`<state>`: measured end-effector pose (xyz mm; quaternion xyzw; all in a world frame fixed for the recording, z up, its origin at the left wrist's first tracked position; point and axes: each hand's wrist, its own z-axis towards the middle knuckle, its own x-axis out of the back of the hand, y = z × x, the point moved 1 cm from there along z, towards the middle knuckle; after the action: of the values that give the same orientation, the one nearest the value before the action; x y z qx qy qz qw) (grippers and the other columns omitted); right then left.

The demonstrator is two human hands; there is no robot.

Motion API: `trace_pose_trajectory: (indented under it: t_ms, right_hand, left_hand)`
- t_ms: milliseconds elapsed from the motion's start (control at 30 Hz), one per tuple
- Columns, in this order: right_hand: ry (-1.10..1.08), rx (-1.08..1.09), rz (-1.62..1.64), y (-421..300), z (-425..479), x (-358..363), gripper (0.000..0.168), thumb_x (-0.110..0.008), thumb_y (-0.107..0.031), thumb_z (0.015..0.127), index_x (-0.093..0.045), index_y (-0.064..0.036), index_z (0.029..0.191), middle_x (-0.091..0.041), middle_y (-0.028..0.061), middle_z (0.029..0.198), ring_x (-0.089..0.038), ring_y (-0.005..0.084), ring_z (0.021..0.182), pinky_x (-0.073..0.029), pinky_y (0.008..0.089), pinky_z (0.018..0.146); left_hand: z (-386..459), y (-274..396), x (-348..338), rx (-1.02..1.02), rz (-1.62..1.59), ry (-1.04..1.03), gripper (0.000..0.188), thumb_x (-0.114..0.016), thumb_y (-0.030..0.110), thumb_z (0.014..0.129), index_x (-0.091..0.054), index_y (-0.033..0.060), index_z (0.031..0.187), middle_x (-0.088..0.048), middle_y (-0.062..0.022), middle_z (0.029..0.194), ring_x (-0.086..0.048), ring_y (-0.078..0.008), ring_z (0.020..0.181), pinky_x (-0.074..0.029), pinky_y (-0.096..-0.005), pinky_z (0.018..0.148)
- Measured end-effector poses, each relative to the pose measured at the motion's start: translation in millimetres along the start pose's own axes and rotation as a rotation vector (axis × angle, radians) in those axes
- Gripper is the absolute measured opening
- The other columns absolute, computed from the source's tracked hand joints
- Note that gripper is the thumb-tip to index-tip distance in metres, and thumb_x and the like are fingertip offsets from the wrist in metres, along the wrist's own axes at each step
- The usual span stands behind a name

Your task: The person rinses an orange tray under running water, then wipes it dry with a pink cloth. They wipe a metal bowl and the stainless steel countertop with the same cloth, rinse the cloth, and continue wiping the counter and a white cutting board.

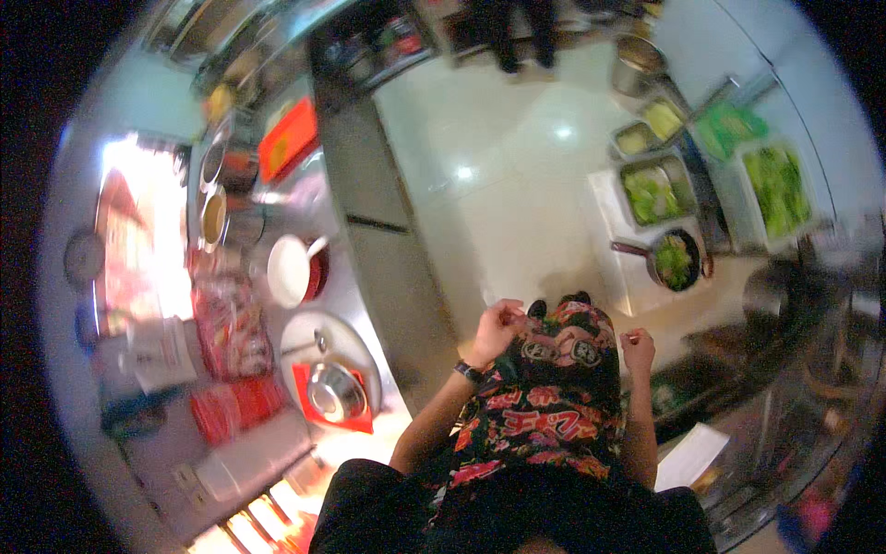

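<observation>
My left hand (497, 332), with a watch at the wrist, hangs in front of a dark patterned apron (547, 415); its fingers are loosely curled, and blur hides whether anything is between them. On the apron's other side is my right hand (638, 347), its fingers curled in, with no clear object visible in it. Neither hand touches a counter. Left of me, a metal bowl (337, 392) rests on a red sheet (302, 388) over a large round tray (294, 344). To the right, a dark pan (675, 262) holds leafy greens.
Along the left counter are a white bowl (288, 271), red plastic packs (237, 408) and an orange-red tray (289, 140). Right of me stand containers of cut greens (775, 190) and a metal pot (637, 66). Another person's legs (522, 34) show across the tiled floor (498, 180).
</observation>
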<state>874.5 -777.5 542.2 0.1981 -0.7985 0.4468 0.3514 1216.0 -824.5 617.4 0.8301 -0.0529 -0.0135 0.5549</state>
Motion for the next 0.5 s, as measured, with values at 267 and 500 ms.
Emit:
trace_pose_trajectory:
  t_ms: [267,500]
  right_hand:
    - [-0.242,0.259,0.101,-115,186,-120,0.022,-0.071,-0.005,0.068,-0.057,-0.003,0.084,-0.061,0.0067,0.075,-0.059,0.0183,0.067,-0.049,0.0302,0.064]
    - [-0.395,0.454,0.068,-265,304,-202,0.024,-0.069,-0.002,0.071,-0.059,-0.002,0.093,-0.063,0.0074,0.078,-0.061,0.0151,0.074,-0.049,0.0280,0.066]
  left_hand:
    - [27,-85,139,0.345,-0.226,0.559,0.022,-0.061,0.005,0.084,-0.056,-0.0012,0.105,-0.061,-0.0022,0.089,-0.056,-0.0094,0.073,-0.047,-0.0231,0.064]
    - [126,-79,217,0.387,-0.512,0.904,0.019,-0.061,0.013,0.085,-0.058,0.0019,0.101,-0.060,-0.0031,0.079,-0.054,-0.0101,0.063,-0.044,-0.0243,0.054]
